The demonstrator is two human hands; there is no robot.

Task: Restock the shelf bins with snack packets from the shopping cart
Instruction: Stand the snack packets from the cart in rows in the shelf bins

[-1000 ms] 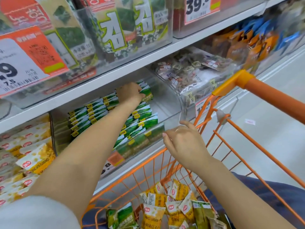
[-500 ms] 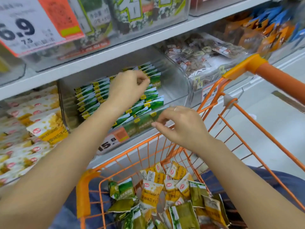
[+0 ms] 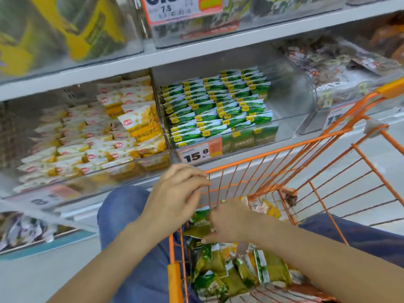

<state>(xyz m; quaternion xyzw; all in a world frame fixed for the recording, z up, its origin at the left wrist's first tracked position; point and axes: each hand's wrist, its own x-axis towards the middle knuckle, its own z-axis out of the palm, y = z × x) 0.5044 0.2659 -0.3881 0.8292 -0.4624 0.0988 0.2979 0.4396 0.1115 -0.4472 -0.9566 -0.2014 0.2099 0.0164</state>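
Two hands are in view, both down at the near corner of one orange wire cart (image 3: 284, 149). The left hand (image 3: 175, 200) hangs over the cart's corner with its fingers loosely bent and nothing visibly held; its fingertips lie against the wire at the top rim. The right hand (image 3: 229, 224) is inside the cart, at about 4 o'clock from the left hand, its fingers and thumb closing on a green snack packet (image 3: 197, 226) that sits just at 9 o'clock from its palm, at the top of the pile. How firm that hold is cannot be told through the blur. The pile of packets in the cart (image 3: 236, 272) mixes green and yellow ones, too jumbled to count exactly, though well over a dozen show; it spreads from the right hand toward 6 o'clock. On the shelf at 12 o'clock from the hands stands one clear bin of green packets (image 3: 218, 110), filed upright in about four rows, with free room at its right side. At 9 o'clock from it is a second clear bin of yellow-and-white packets (image 3: 105, 132). A price tag reading 15.8 (image 3: 196, 153) hangs on the green bin's front, just above the left hand. A third bin of brownish packets (image 3: 341, 68) sits at 3 o'clock from the green one.
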